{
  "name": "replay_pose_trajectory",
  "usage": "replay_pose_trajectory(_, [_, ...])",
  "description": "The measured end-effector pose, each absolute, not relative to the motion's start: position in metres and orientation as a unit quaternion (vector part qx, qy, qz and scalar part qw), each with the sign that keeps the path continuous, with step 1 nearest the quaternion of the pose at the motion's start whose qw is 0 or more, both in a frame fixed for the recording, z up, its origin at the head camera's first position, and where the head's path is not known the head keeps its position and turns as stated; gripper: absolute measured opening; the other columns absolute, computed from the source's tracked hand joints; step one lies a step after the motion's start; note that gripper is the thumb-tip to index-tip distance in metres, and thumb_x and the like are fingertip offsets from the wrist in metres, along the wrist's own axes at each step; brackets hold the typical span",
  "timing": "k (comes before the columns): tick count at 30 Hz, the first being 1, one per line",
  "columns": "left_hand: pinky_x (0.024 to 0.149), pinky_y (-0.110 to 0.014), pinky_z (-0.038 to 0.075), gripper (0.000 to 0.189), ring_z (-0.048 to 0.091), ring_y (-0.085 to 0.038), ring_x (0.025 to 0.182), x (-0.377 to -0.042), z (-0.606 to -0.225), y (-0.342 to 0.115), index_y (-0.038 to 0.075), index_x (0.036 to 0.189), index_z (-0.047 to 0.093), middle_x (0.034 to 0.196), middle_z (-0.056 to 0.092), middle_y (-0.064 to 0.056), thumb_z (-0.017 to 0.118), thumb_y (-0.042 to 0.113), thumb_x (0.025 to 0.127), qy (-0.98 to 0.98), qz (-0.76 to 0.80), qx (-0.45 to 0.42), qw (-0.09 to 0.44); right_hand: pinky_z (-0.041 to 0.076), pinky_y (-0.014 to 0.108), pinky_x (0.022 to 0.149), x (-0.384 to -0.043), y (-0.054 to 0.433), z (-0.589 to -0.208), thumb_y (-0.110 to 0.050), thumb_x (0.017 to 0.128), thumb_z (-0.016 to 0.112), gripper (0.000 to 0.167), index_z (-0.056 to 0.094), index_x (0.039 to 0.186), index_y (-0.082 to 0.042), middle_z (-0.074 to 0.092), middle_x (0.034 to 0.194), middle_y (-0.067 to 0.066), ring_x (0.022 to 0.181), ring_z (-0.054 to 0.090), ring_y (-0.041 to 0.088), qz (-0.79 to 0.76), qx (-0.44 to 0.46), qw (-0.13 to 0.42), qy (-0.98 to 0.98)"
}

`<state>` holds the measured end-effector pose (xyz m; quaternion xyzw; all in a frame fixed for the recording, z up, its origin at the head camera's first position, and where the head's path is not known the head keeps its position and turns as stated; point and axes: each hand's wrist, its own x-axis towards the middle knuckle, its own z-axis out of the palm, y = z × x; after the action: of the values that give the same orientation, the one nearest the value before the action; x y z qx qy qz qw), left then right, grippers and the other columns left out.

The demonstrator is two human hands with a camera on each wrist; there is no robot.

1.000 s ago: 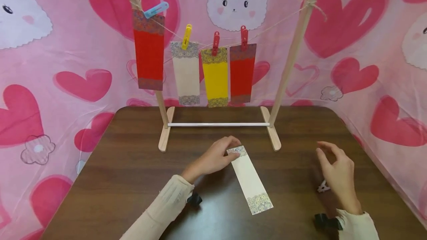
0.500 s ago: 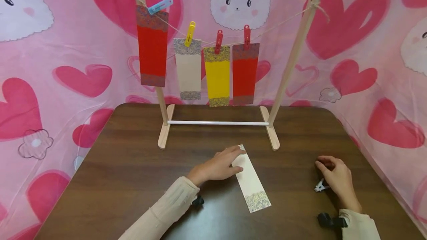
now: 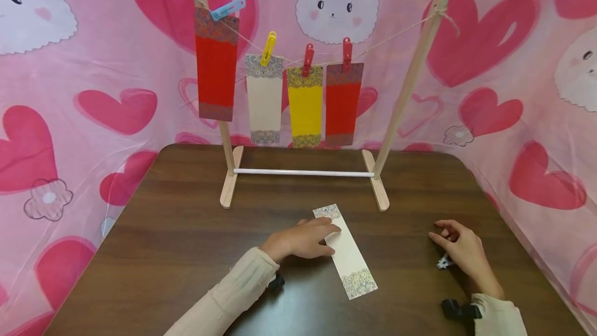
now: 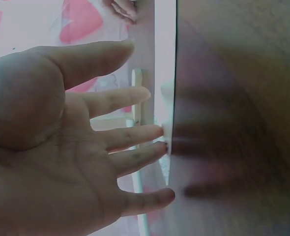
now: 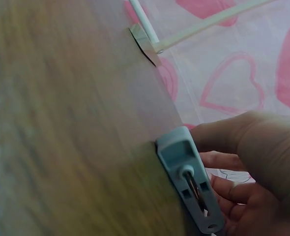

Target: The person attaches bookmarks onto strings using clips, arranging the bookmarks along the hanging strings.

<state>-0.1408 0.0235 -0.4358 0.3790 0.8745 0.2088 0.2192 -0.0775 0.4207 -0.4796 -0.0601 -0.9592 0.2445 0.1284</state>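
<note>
My left hand lies over the upper part of a white paper strip with lace-patterned ends, flat on the table. The left wrist view has its fingers spread and fairly straight, tips at the strip's edge. On the right, my right hand hovers beside a small pale clothespin resting on the table. In the right wrist view the clothespin stands in front of the loosely bent fingers, not visibly pinched by them.
Behind the hands stands a wooden rack with a string. Red, white and yellow strips hang from it by a blue clothespin, a yellow clothespin and two red clothespins. A pink heart-print cloth surrounds the brown table.
My left hand has slid toward me along the strip, its fingers spreading, uncovering the strip's top end. My right hand has lowered and shifted slightly left near the clothespin. The view has tilted slightly.
</note>
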Motion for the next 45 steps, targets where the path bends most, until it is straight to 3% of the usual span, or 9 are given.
replay_pose_trajectory(4, [0.112,-0.059,0.030,0.050,0.035,-0.020,0.143,-0.141,-0.434,0.024,0.020,0.143,0.052,0.150,0.046,-0.002,0.066,0.031,0.096,0.887,0.182,0.377,0.194,0.038,0.022,0.058,-0.077,0.420,-0.479,-0.019,0.084,0.080,0.030,0.070,0.106,-0.002,0.060,0.077,-0.003,0.065,0.047,-0.002,0.245,-0.053,0.137,-0.958])
replay_pose_trajectory(8, [0.103,-0.056,0.039,0.045,0.047,-0.023,0.129,-0.143,-0.438,0.026,0.018,0.137,0.056,0.134,0.053,-0.001,0.068,0.028,0.094,0.898,0.162,0.383,0.141,0.036,0.021,0.058,-0.076,0.420,-0.479,-0.018,0.086,0.079,0.027,0.070,0.105,-0.002,0.059,0.076,-0.003,0.064,0.047,-0.002,0.249,-0.044,0.139,-0.957])
replay_pose_trajectory(13, [0.094,-0.048,0.042,0.041,0.047,-0.021,0.115,-0.145,-0.444,0.026,0.016,0.131,0.059,0.125,0.054,-0.002,0.070,0.025,0.093,0.904,0.154,0.384,0.104,0.039,0.022,0.058,-0.078,0.417,-0.477,-0.028,0.089,0.076,0.028,0.070,0.105,-0.005,0.060,0.076,-0.004,0.064,0.050,0.000,0.258,-0.030,0.118,-0.959])
replay_pose_trajectory(20, [0.099,-0.053,0.041,0.041,0.046,-0.028,0.129,-0.145,-0.446,0.026,0.017,0.133,0.060,0.139,0.052,-0.007,0.067,0.027,0.094,0.904,0.136,0.393,0.096,0.040,0.023,0.056,-0.080,0.412,-0.476,-0.029,0.088,0.077,0.025,0.071,0.102,-0.008,0.060,0.076,-0.005,0.064,0.051,0.001,0.265,-0.014,0.107,-0.958])
replay_pose_trajectory(29, [0.095,-0.048,0.043,0.031,0.049,-0.030,0.127,-0.147,-0.446,0.025,0.017,0.125,0.064,0.128,0.057,-0.002,0.066,0.028,0.096,0.900,0.150,0.397,0.096,0.039,0.023,0.056,-0.079,0.410,-0.476,-0.025,0.089,0.076,0.022,0.071,0.102,-0.008,0.059,0.076,-0.005,0.063,0.049,0.001,0.269,-0.012,0.106,-0.957])
replay_pose_trajectory(45, [0.092,-0.045,0.044,0.033,0.050,-0.025,0.121,-0.146,-0.446,0.025,0.017,0.127,0.063,0.131,0.055,-0.004,0.067,0.029,0.096,0.899,0.152,0.399,0.102,0.035,0.023,0.055,-0.079,0.405,-0.477,-0.020,0.091,0.073,0.017,0.069,0.100,-0.005,0.055,0.071,-0.004,0.060,0.044,0.001,0.255,0.003,0.134,-0.958])
